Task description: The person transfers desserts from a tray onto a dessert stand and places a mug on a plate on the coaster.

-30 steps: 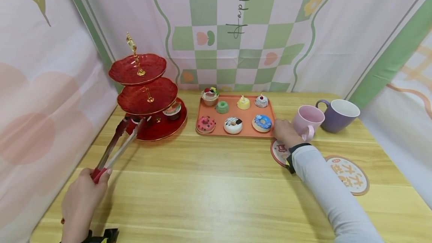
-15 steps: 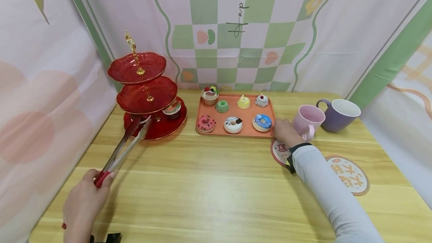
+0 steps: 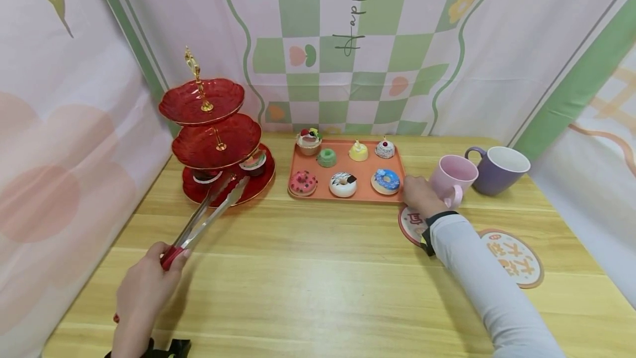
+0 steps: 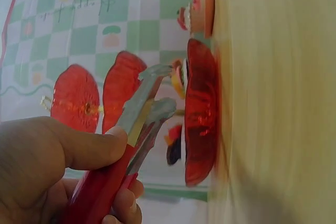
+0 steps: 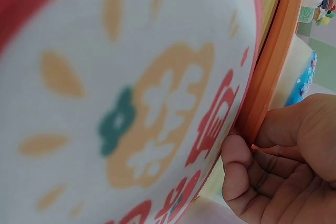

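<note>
My left hand (image 3: 149,283) grips the red handle of metal tongs (image 3: 213,214), which reach toward the bottom plate (image 3: 268,173) of a red three-tier stand. In the left wrist view the jaws of the tongs (image 4: 137,109) stand apart with nothing between them. Two topped cupcakes sit on that plate: the left cupcake (image 3: 205,177) is partly hidden beneath the middle tier (image 3: 199,145), the right cupcake (image 3: 253,163) lies beyond the tongs' tips. My right hand (image 3: 421,193) pinches the right edge of an orange tray (image 3: 323,173), thumb and finger at its rim in the right wrist view.
On the tray are a pink donut (image 3: 303,183), a white donut (image 3: 343,185), a blue donut (image 3: 385,181) and several small cakes. A pink mug (image 3: 454,173) and a purple mug (image 3: 497,170) stand right of it. Two round coasters, one the orange-lettered coaster (image 3: 512,258), lie nearby.
My left hand has moved right with the tongs. Their tips have left the left cupcake, which stays on the bottom plate, and now point nearer the right one. My right hand has kept still.
</note>
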The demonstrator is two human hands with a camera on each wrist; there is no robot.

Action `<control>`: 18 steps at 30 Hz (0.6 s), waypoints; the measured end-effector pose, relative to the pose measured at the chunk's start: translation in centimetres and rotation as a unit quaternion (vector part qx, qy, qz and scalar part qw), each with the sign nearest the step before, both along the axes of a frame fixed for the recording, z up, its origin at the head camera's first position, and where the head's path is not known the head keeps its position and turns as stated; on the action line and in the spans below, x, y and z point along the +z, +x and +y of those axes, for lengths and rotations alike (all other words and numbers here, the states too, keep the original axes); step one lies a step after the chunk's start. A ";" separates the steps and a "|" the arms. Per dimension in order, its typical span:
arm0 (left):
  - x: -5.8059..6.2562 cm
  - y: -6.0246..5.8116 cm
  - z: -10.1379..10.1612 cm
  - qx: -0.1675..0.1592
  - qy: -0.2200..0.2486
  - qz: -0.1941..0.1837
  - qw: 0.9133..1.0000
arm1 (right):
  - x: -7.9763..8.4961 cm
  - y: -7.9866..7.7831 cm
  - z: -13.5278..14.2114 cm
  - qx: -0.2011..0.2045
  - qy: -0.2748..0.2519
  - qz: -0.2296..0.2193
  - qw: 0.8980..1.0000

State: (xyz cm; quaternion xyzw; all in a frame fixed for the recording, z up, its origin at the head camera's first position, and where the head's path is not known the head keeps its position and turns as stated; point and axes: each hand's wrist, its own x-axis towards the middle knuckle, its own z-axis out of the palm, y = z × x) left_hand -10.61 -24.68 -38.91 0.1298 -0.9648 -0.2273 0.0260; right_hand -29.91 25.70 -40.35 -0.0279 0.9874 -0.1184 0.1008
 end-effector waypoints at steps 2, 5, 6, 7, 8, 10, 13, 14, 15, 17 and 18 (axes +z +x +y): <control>-0.1 -0.3 0.4 -0.007 0.000 0.015 1.000 | -0.1 0.0 0.1 0.001 0.001 0.002 1.000; -0.3 -0.9 1.0 -0.017 -0.002 0.040 0.999 | -0.2 0.0 0.1 0.002 0.000 0.005 1.000; -0.4 -1.1 1.2 -0.019 -0.005 0.048 0.999 | -0.2 0.0 0.1 0.003 -0.001 0.006 1.000; -0.4 -1.4 1.4 -0.021 -0.007 0.056 0.998 | -0.2 0.0 0.1 0.003 -0.001 0.008 1.000; -0.4 -1.6 1.5 -0.025 -0.009 0.062 0.998 | -0.2 -0.1 0.2 0.004 -0.001 0.008 1.000; -0.5 -2.2 1.9 -0.034 -0.014 0.077 0.996 | -0.2 -0.1 0.2 0.004 0.000 0.009 1.000; -0.5 -3.1 2.4 -0.050 -0.018 0.097 0.994 | -0.2 -0.1 0.3 0.000 0.000 0.008 1.000; -0.4 -3.4 2.6 -0.055 -0.018 0.100 0.993 | -0.2 -0.1 0.3 -0.002 -0.001 0.007 1.000; -0.4 -3.6 2.7 -0.059 -0.019 0.104 0.993 | -0.2 -0.1 0.3 -0.003 -0.002 0.007 1.000; -0.4 -4.2 3.0 -0.067 -0.020 0.108 0.992 | -0.2 -0.1 0.3 -0.007 -0.007 0.003 1.000; -0.4 -4.5 3.1 -0.071 -0.020 0.108 0.991 | -0.2 -0.1 0.2 -0.010 -0.009 0.002 1.000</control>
